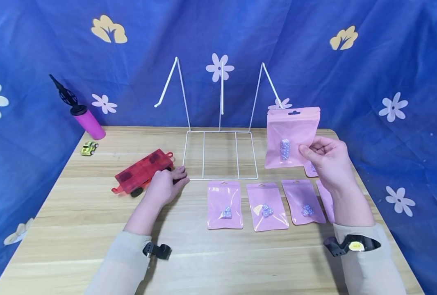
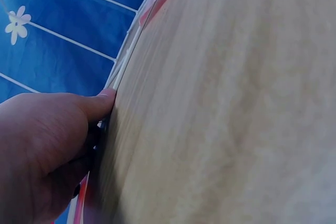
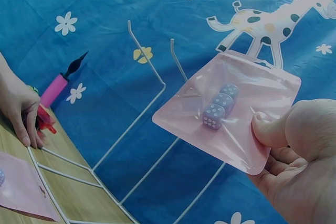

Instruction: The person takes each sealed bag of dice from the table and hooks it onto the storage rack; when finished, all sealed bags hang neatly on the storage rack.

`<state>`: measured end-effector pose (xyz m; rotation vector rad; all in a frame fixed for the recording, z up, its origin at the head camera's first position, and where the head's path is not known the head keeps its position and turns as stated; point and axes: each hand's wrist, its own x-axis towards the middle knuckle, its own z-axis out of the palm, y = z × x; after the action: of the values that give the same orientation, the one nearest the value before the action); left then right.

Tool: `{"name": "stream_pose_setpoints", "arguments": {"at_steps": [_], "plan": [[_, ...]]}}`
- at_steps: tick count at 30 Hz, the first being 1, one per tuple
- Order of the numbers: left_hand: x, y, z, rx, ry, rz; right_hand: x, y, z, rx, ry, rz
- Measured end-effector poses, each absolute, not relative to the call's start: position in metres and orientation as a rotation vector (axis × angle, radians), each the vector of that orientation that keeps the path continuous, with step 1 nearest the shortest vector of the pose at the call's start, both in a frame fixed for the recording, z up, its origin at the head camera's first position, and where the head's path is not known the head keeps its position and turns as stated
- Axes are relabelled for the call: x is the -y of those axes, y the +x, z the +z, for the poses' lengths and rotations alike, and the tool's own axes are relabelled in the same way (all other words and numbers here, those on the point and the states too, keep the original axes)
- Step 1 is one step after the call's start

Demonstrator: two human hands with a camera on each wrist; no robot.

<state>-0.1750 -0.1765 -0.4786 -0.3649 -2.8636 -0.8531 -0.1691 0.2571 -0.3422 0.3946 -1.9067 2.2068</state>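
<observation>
1. The right-hand grip [image 1: 327,162] pinches a pink pouch [image 1: 292,127] between thumb and fingers at its side edge, holding it above the worktop [image 1: 74,233] by the right prong of a white wire rack [image 1: 222,179].
2. The left-hand grip [image 1: 168,184] pinches the rack's front left corner; the left wrist view shows its thumb against the wire, the other fingers mostly hidden.
3. Only the right wrist view makes out three separate dice [image 3: 219,107] lined up inside the held pouch, and a printed giraffe on the blue cloth [image 1: 141,94]. The held pouch covers part of the rack there.
4. The head view alone shows the whole row of flat pouches [image 1: 224,190] in front of the rack; the right forearm partly hides the last, and another pokes out behind the held one.
5. At left, a red trailer [image 1: 142,170] sits partly behind the left hand. Farther back are a small yellow-green car [image 1: 88,148] and a pink pump [image 1: 89,124] with a black nozzle.
</observation>
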Motion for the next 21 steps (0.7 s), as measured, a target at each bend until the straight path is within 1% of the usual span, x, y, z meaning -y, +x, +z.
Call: {"name": "stream_pose_setpoints", "arguments": {"at_steps": [21], "plan": [[0.177,-0.176,-0.482,2.838,-0.386,-0.875,-0.243,-0.186,-0.345,1.897,0.437,2.261]]}}
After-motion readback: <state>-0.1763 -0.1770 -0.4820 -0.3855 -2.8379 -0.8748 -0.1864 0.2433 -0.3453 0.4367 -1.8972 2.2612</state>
